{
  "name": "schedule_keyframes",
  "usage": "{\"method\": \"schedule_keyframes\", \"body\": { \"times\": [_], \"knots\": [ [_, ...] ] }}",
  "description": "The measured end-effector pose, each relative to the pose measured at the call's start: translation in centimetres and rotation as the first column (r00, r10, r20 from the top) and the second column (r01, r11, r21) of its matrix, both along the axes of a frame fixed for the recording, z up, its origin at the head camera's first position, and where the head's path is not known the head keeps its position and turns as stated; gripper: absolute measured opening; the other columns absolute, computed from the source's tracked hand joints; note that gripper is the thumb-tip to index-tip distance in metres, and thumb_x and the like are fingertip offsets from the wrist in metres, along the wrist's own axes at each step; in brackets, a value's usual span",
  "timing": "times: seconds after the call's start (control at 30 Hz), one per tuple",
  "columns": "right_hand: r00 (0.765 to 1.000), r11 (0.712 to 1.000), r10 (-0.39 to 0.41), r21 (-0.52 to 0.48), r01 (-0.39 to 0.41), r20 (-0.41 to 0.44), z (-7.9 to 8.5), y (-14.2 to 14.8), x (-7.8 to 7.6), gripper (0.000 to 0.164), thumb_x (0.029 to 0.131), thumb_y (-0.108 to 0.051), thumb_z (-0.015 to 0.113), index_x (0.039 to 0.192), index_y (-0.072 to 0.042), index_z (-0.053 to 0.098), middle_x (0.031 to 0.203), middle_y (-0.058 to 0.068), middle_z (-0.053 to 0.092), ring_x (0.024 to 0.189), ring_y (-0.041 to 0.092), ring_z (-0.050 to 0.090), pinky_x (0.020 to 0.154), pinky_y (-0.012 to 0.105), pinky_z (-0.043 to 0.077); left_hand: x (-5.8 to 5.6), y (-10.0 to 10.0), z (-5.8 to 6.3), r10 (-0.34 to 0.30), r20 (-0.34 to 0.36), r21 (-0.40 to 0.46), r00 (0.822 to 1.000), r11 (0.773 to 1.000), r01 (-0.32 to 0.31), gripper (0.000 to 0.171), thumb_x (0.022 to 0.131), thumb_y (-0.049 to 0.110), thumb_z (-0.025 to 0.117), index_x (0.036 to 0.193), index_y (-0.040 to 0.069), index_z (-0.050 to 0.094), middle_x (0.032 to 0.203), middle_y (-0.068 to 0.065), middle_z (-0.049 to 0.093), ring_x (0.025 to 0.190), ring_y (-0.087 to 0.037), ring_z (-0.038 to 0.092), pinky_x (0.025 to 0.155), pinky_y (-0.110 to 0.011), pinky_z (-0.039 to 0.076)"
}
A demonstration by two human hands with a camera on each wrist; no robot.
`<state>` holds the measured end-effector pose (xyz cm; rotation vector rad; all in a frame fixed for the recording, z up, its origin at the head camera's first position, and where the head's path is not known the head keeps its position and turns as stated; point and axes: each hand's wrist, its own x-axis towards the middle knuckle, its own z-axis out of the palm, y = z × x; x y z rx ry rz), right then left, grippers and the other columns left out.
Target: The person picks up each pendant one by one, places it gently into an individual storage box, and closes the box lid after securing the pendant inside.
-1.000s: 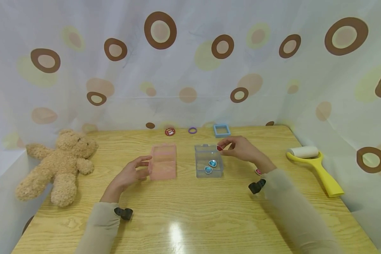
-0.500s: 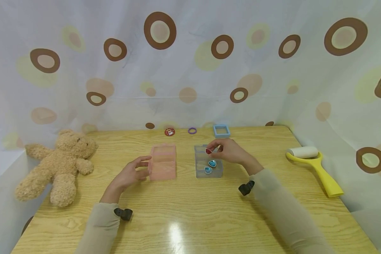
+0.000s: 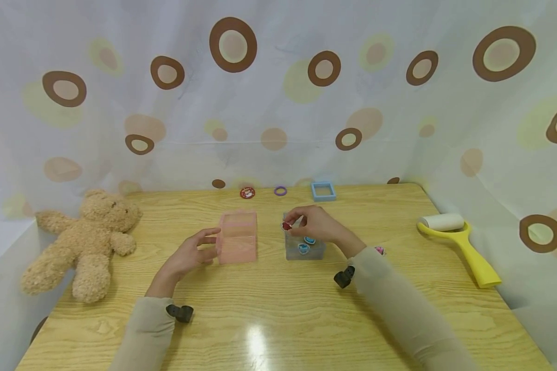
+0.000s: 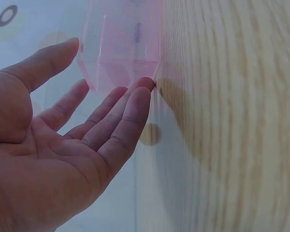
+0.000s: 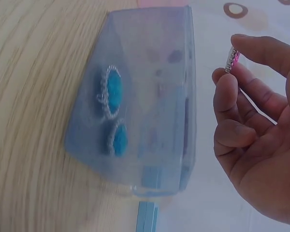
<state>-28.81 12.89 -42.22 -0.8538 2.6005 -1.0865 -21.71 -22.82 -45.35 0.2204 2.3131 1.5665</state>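
Between thumb and fingertips my right hand [image 3: 317, 226] pinches a red gem [image 3: 286, 225] with a silvery beaded rim. The right wrist view shows this gem [image 5: 232, 60] edge-on, above the translucent blue box [image 3: 293, 255]. Two teardrop-shaped blue gems, a nearer one [image 3: 304, 249] and a farther one [image 3: 310, 240], lie inside that box; the hand partly covers it. To its left stands a translucent pink box [image 3: 238, 250]. My left hand [image 3: 192, 255] is beside the pink box with loosely extended fingers; whether the fingertips touch its wall [image 4: 121, 72] I cannot tell.
A pink gem [image 3: 379, 250] lies on the table by the right sleeve. At the back are a red round badge [image 3: 247, 192], a purple ring [image 3: 280, 191] and a light-blue square frame [image 3: 323, 198]. A teddy bear [image 3: 90, 242] sits left; a yellow-handled lint roller [image 3: 473, 255] lies right.
My right hand has moved left with the red gem, from the blue box's right edge to over its left side. The pink gem has come out from behind the sleeve. The left hand stays put.
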Motion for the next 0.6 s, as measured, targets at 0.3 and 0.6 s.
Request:
{"method": "schedule_keyframes", "body": {
  "times": [0.3,0.6],
  "knots": [
    [0.998,0.999,0.046,0.019,-0.046,-0.031,0.0,-2.4,0.1,0.028,0.091,-0.025,0.074,0.118,-0.019,0.070,0.107,0.001,0.070,0.077,0.011,0.062,0.070,0.026,0.053,0.0,0.0,0.1,0.001,0.000,-0.002,1.000,1.000,-0.001,0.061,0.101,0.009,0.057,0.156,0.008,0.029,0.151,-0.030,0.037,0.131,-0.045,0.051,0.102,-0.052,0.051],
    [0.998,0.997,0.065,0.051,-0.065,-0.005,0.1,-4.6,0.4,0.027,0.092,-0.027,0.073,0.119,-0.020,0.069,0.109,-0.002,0.069,0.081,0.010,0.063,0.070,0.026,0.053,-0.1,-0.1,0.0,0.001,0.006,0.004,1.000,1.000,-0.001,0.062,0.101,0.010,0.057,0.157,0.008,0.029,0.152,-0.029,0.036,0.130,-0.044,0.051,0.102,-0.053,0.051]
  ]
}}
